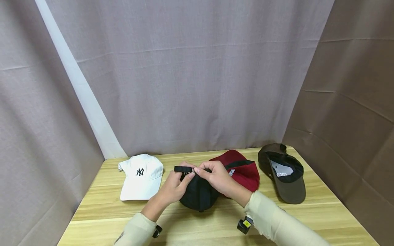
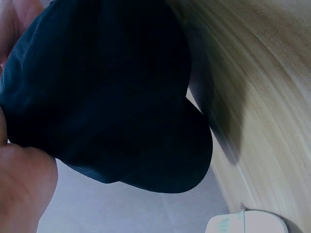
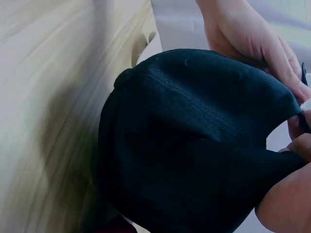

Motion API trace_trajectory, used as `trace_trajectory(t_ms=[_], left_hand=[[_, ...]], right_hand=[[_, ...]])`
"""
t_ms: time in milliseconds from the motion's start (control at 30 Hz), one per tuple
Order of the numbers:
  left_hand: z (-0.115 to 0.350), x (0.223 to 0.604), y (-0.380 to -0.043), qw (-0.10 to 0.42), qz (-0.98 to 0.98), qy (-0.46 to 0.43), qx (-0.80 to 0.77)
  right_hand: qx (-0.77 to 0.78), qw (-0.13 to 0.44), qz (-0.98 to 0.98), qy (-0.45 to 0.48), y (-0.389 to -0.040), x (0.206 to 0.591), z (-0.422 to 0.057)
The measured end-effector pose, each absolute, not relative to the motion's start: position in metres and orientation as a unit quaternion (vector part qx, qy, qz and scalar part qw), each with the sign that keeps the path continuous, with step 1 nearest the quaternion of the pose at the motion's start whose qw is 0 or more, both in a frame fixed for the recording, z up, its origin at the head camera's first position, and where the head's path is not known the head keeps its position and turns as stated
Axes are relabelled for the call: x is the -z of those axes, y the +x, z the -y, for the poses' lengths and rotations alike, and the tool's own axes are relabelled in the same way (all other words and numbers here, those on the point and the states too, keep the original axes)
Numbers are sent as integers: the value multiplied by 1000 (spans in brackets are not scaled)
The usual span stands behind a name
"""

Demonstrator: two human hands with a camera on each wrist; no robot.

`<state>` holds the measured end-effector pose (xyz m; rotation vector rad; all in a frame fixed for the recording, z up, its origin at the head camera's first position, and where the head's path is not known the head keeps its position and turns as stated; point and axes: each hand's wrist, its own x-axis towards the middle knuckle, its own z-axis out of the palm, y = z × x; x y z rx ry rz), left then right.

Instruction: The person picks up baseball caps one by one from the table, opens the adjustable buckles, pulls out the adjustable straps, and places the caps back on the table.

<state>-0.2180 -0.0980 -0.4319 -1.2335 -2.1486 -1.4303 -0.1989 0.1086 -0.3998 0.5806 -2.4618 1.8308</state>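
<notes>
Both hands hold a black baseball cap (image 1: 200,194) by its back opening, just above the table. My left hand (image 1: 173,186) pinches the adjustment strap (image 1: 183,168), whose loose end sticks out to the left. Close beside it, my right hand (image 1: 219,177) pinches the strap on the other side, the fingertips of the two hands nearly meeting. In the left wrist view the crown and brim of the black cap (image 2: 112,97) fill much of the picture. The right wrist view shows the rounded crown (image 3: 180,141) and the gap under the strap; the buckle is hard to make out.
On the wooden table (image 1: 98,218), a white cap (image 1: 141,177) with a dark logo lies to the left. A dark red cap (image 1: 246,174) sits partly behind my right hand. Farther right, a brown cap (image 1: 290,189) shows its inside. Grey curtains (image 1: 197,85) stand behind the table.
</notes>
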Motion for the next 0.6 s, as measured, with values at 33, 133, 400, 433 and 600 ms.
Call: trace_trajectory(t_ms=[33, 133, 400, 433, 600], left_hand=[[98, 432, -218, 140, 745, -425, 494], [98, 432, -218, 145, 747, -420, 495], [96, 432, -216, 148, 746, -407, 506], [96, 432, -216, 146, 746, -406, 507], [94, 431, -215, 147, 746, -401, 511]], right_hand=[[-594, 4, 782, 189, -199, 400, -109], [-617, -12, 761, 202, -198, 401, -110], [-619, -31, 753, 220, -199, 402, -112], [-617, -32, 755, 218, -199, 402, -112], [-629, -40, 747, 209, -200, 404, -110]])
